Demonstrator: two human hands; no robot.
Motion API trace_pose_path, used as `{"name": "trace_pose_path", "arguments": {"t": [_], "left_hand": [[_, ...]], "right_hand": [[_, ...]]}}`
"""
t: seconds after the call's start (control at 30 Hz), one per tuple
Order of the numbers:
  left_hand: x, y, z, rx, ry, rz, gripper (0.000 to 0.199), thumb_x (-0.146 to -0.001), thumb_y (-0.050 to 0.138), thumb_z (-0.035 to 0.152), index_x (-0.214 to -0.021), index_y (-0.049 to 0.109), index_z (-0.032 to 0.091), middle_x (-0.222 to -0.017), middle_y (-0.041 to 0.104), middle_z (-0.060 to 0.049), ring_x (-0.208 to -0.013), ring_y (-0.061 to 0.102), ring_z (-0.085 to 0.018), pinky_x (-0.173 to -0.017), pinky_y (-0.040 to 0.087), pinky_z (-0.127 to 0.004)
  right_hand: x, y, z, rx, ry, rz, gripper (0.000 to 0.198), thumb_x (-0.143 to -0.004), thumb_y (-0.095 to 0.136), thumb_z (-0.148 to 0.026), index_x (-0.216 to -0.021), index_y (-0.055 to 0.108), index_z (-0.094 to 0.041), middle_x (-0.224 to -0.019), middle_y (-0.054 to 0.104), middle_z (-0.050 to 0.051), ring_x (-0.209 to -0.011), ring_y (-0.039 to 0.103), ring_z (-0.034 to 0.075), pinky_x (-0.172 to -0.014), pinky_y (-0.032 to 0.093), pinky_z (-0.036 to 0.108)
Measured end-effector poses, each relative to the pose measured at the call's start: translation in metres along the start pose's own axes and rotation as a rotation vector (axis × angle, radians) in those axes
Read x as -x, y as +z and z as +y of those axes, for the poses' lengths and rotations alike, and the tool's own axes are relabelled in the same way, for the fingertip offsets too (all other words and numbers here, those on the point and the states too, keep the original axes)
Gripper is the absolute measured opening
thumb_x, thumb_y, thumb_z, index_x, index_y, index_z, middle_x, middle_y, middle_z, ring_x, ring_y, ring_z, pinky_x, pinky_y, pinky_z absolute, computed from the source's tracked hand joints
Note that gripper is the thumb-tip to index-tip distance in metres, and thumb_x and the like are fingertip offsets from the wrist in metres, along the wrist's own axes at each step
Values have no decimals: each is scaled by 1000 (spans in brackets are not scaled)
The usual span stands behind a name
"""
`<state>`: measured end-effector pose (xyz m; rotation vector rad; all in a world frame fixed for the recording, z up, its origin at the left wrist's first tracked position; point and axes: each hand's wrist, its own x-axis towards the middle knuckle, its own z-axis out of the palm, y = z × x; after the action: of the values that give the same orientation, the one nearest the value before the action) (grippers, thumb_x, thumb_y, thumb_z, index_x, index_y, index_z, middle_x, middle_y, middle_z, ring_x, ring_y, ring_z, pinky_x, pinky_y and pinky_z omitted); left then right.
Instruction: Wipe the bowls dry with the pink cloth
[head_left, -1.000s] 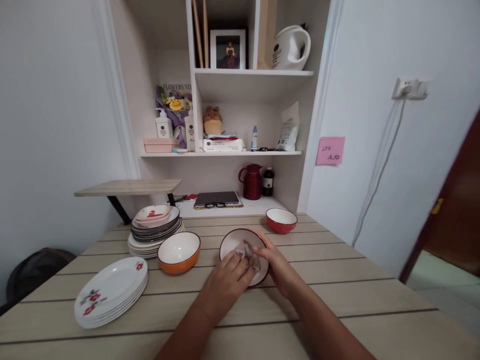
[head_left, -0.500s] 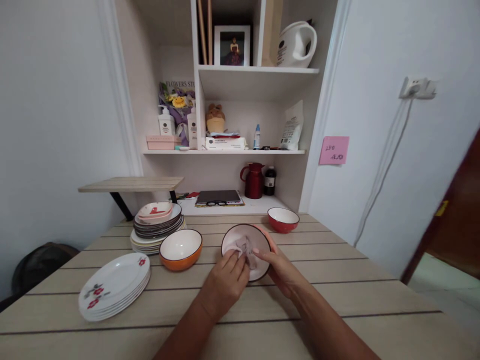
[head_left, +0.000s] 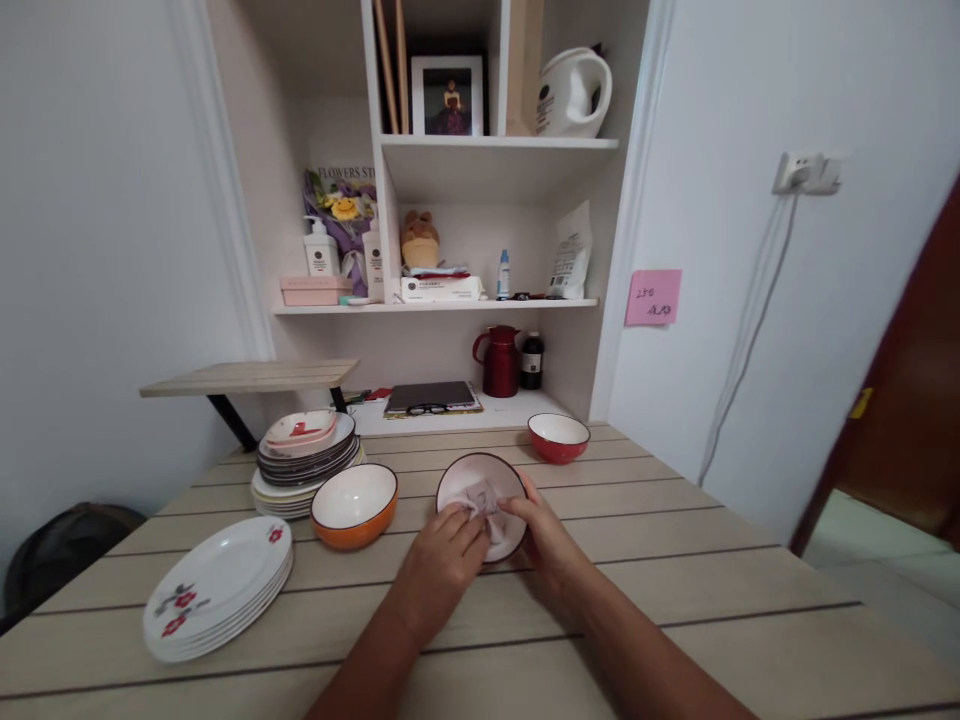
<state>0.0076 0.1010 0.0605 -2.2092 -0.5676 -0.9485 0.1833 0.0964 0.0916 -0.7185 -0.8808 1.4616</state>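
A bowl (head_left: pixel 465 470) with a dark rim and pale inside is tilted toward me above the table. My right hand (head_left: pixel 551 535) grips its right side, the thumb over the rim and the fingers behind. Inside the bowl lies a crumpled pale cloth (head_left: pixel 484 500) with faint dark marks. My left hand (head_left: pixel 446 560) presses this cloth against the bowl's inner wall, fingers bent over it. An orange bowl (head_left: pixel 356 505) with a white inside stands upright to the left. Farther back on the right is a red bowl (head_left: pixel 559 438).
Flowered white plates (head_left: pixel 221 580) are stacked at the left front. Behind them stands a taller stack of dark-rimmed plates (head_left: pixel 307 462), topped by small pink dishes (head_left: pixel 301 428). A small raised shelf (head_left: pixel 251 376), a laptop (head_left: pixel 431 396) and a red jug (head_left: pixel 500 362) are at the back.
The view has shifted slightly, so most things sit a little farther left. My left hand and the cloth have moved slightly inside the bowl; my right hand keeps its grip.
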Motion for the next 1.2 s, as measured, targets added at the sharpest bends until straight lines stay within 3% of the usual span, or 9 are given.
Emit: {"name": "trace_pose_path", "arguments": {"t": [0.37,0.9,1.2], "left_hand": [[0,-3,1,54,-37,-56,20,-98,54,9,-109,70,15,-109,76,-9,-104,68,-23,-101,55,-42],[-6,-7,1,40,-29,-8,23,-99,48,8,-108,69,14,-109,76,-9,-101,71,-25,-97,58,-44],[-6,-9,1,28,-44,-9,31,-97,44,5,-112,69,16,-114,76,-9,-103,71,-25,-98,58,-45]], "right_hand": [[2,1,-1,26,-11,-26,67,-70,75,-23,-135,57,-30,-111,80,5,-95,72,28,-77,54,37],[-4,2,3,-26,-84,7,60,-67,76,-22,-126,63,-25,-110,80,5,-95,73,26,-82,54,35],[-7,5,9,-39,-203,-26,55,-71,78,-28,-124,66,-25,-109,79,6,-93,72,25,-83,53,34]]}}
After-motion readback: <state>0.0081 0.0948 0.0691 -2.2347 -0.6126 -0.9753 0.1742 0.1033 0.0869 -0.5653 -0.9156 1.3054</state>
